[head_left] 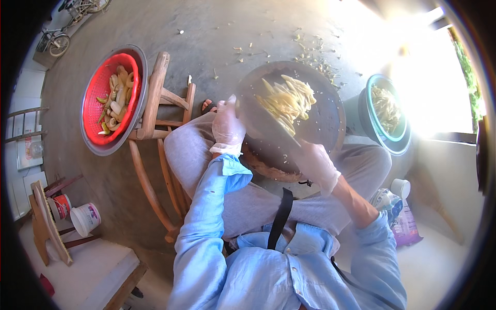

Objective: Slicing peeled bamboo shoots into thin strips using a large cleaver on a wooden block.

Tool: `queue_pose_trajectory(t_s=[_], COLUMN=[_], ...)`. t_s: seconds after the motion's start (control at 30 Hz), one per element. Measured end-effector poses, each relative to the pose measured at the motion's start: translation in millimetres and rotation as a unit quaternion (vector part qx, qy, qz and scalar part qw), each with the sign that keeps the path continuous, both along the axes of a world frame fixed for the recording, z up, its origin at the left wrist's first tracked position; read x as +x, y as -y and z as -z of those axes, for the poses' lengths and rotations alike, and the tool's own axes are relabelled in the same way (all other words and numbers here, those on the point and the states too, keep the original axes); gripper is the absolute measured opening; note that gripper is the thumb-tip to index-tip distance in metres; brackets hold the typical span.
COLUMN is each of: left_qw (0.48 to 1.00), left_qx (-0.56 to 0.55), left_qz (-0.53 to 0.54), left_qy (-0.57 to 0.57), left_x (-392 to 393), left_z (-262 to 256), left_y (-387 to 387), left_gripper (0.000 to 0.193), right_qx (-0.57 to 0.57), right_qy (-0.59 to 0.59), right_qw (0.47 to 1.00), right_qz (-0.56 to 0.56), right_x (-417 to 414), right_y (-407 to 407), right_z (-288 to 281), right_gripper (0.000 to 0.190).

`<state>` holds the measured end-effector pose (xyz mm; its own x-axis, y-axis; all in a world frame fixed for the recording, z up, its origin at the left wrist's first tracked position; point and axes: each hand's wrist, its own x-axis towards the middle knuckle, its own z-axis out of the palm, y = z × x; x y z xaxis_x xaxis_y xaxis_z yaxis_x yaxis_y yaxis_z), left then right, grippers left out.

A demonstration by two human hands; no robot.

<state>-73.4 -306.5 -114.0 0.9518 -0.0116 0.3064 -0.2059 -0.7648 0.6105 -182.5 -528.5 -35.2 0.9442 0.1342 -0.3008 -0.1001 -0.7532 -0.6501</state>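
Note:
My right hand, in a thin clear glove, grips a broad-bladed knife at its near right end. The wide grey blade is blurred and slants up and left over a round chopping board. Pale yellow-green pepper strips lie in a heap along the blade's far side; whether some rest on the blade is unclear. My left hand, gloved too, is at the board's left edge beside the blade's far end. Its fingers look bent, but their contact with the blade cannot be made out.
Whole peppers fill a red plastic colander inside a grey basin, left by a wooden chair. Right of the board, a green-rimmed basket holds cut strips. Pepper stems litter the floor. White buckets stand lower left.

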Motion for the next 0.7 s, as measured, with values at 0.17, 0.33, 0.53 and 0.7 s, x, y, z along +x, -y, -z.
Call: queue_pose_trajectory(t_s=[0.17,0.33,0.53,0.7], left_qw=[0.996,0.984,0.988,0.987], left_qx=[0.016,-0.055,-0.061,-0.075], left_qz=[-0.06,-0.078,-0.076,-0.051], left_qy=[-0.061,-0.15,-0.119,-0.131], left_x=[-1.1,-13.8,-19.0,-21.2], left_z=[6.4,-5.3,-1.6,-9.7], left_y=[-2.6,-3.8,-7.2,-5.5], left_gripper=[0.02,0.02,0.021,0.023], right_qx=[0.014,0.076,0.101,0.003], right_qy=[0.045,-0.052,-0.013,-0.003], right_qw=[0.999,0.991,0.987,0.996], right_qz=[0.023,0.093,0.124,0.091], right_x=[-21.2,-29.8,-34.2,0.6], right_y=[-1.6,-21.7,-39.5,-61.6], right_z=[-16.1,-28.8,-16.7,-8.0], right_gripper=[0.017,0.017,0.017,0.02])
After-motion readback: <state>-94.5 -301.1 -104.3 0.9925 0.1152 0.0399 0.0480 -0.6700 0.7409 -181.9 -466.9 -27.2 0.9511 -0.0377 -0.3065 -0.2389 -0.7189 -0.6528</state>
